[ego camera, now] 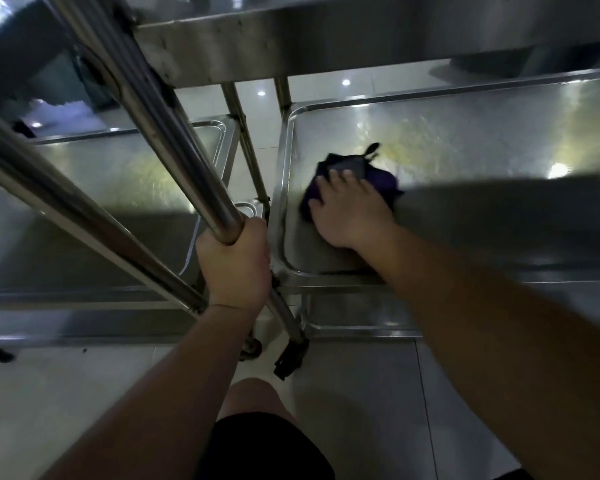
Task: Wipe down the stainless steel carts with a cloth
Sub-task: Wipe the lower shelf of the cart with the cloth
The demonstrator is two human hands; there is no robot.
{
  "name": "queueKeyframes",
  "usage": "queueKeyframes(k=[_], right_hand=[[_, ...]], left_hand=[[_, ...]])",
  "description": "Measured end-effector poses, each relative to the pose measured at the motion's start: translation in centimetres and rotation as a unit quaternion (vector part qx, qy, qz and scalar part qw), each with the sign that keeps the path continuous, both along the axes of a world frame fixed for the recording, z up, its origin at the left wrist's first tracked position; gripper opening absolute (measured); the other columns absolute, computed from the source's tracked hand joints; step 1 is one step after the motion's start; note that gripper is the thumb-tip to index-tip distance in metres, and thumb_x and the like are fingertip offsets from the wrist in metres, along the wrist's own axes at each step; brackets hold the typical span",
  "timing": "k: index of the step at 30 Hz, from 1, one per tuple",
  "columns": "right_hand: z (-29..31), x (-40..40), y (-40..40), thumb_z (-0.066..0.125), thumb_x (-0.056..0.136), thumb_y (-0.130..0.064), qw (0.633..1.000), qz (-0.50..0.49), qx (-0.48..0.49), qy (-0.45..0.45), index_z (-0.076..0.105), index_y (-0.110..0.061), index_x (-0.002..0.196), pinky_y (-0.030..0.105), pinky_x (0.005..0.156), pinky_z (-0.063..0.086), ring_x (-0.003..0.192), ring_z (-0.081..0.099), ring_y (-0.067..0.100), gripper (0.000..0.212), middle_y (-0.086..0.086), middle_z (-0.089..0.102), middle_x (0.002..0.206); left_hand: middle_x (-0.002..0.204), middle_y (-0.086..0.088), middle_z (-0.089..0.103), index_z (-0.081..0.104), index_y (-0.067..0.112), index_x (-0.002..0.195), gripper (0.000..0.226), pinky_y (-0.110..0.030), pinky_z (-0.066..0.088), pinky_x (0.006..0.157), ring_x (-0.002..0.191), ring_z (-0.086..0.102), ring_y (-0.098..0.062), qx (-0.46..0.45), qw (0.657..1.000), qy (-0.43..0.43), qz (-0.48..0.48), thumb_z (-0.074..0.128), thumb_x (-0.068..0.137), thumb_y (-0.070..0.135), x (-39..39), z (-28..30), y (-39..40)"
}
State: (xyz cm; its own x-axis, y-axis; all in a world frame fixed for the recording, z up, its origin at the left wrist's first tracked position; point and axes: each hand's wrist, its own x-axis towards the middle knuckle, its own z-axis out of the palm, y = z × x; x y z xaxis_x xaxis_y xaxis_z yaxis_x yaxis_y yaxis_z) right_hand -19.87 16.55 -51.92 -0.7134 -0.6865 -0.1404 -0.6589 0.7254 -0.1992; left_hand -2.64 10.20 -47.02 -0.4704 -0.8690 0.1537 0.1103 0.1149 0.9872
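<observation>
Two steel carts stood side by side on a tiled floor point(361, 393), the left cart point(94, 174) and the right cart point(465, 133) just beside each other, each showing a shallow tray shelf with a raised rim. The shelves looked hard, smooth and probably slick, and carts on casters would likely roll under a sideways push, so bracing one by its frame seemed the sensible hold. A slanted handle tube point(174, 143) ran down from the upper left, and the left hand point(234, 265) was wrapped tightly round its lower end, fingers fully curled about the tube. The right hand point(349, 209) lay flat, fingers spread and nearly straight, pressing a dark purple cloth point(381, 178) onto the right cart's shelf near its left rim. The cloth looked soft, light and bunched, easy to slide under a flat palm; a small tab stuck up from its far edge. A caster point(291, 358) showed at the foot of a leg between the carts. Much was hard to make out: the upper shelf cut across the top, a broad shadow covered the near half of both shelves, the right cart ran off the frame, glare hid any remaining dirt, and most of the cloth lay under the hand
</observation>
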Motion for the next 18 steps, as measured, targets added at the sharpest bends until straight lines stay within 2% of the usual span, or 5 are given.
queueKeyframes(k=[4,7,9,12,18], right_hand=[[0.3,3.2,-1.3,0.017,0.11,-0.053,0.976,0.216,0.004,-0.008,0.007,-0.029,0.167,0.042,0.128,0.003,0.16,0.001,0.018,0.063,-0.003,0.002,0.174],[0.4,2.5,4.2,0.018,0.108,-0.058,0.945,0.328,0.006,0.001,0.016,-0.036,0.165,0.035,0.129,0.003,0.159,0.004,0.009,0.062,-0.011,0.011,0.172],[0.3,0.6,8.1,0.014,0.102,-0.066,0.952,0.305,0.009,0.012,0.022,-0.038,0.164,0.032,0.128,0.005,0.158,0.008,0.007,0.068,-0.014,0.016,0.171],[0.2,-4.1,10.4,0.021,0.102,-0.065,0.988,0.15,-0.009,0.016,0.024,-0.035,0.164,0.038,0.126,0.012,0.159,0.014,0.016,0.068,-0.007,0.016,0.172],[-0.5,-6.9,0.6,0.017,0.105,-0.054,1.0,-0.019,-0.006,0.008,0.015,-0.025,0.166,0.049,0.126,0.009,0.16,0.005,0.026,0.068,0.0,0.007,0.174]], left_hand=[[0.059,-0.015,0.041,0.044,-0.024,0.066,0.028,-0.02,0.035,0.045,0.044,0.039,-0.014,-0.001,1.0,-0.006,0.009,0.055,0.086,-0.009,-0.2,-0.1,-0.1],[0.058,-0.017,0.041,0.043,-0.022,0.065,0.033,-0.021,0.035,0.045,0.045,0.039,-0.016,-0.005,1.0,0.001,0.002,0.057,0.08,0.003,-0.1,-0.1,0.0],[0.057,-0.019,0.041,0.042,-0.021,0.064,0.035,-0.022,0.035,0.044,0.044,0.039,-0.017,-0.006,1.0,0.004,-0.002,0.057,0.075,0.009,0.0,-0.3,-0.1],[0.056,-0.021,0.041,0.042,-0.019,0.064,0.036,-0.022,0.037,0.044,0.043,0.04,-0.018,-0.006,1.0,0.005,0.003,0.059,0.076,0.011,0.0,-0.6,-0.3],[0.058,-0.036,0.032,0.041,-0.018,0.063,0.037,-0.021,0.035,0.044,0.045,0.038,-0.02,-0.008,1.0,0.009,0.004,0.059,0.076,0.011,0.0,-1.1,-0.5]])
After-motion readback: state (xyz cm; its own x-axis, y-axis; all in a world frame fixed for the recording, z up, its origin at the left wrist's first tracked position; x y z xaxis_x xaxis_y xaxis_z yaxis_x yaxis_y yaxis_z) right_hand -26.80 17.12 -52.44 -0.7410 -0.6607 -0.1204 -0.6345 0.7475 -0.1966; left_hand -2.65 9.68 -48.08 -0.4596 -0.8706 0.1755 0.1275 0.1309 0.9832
